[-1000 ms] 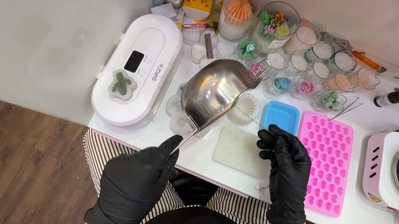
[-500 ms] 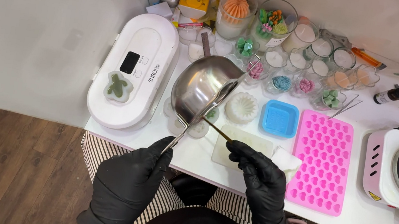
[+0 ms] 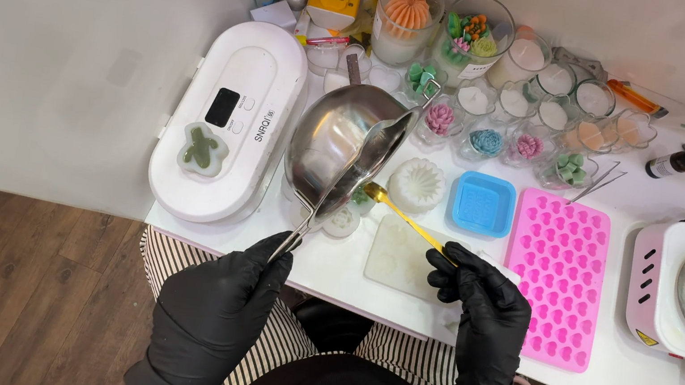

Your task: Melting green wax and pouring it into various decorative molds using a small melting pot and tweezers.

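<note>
Tilted, the shiny steel pot [image 3: 341, 142] sits in the left hand [image 3: 216, 314] grip; right hand [image 3: 482, 318] pinches a gold spoon [image 3: 402, 215]

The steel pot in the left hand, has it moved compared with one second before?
Yes. The steel pot shifted left, toward the white oval device, uncovering the white flower mould beside the blue mould.

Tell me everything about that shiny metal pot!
The pot is a round, silvery metal pouring pot with a mirror-like inside and a thin, long handle. The left hand, in a black glove, grips the handle and holds the pot tilted above the white table, over small clear moulds. Its spout side leans right. A gold spoon, held by the right hand, has its bowl just below the pot's lower rim. Whether anything is inside cannot be told.
</note>
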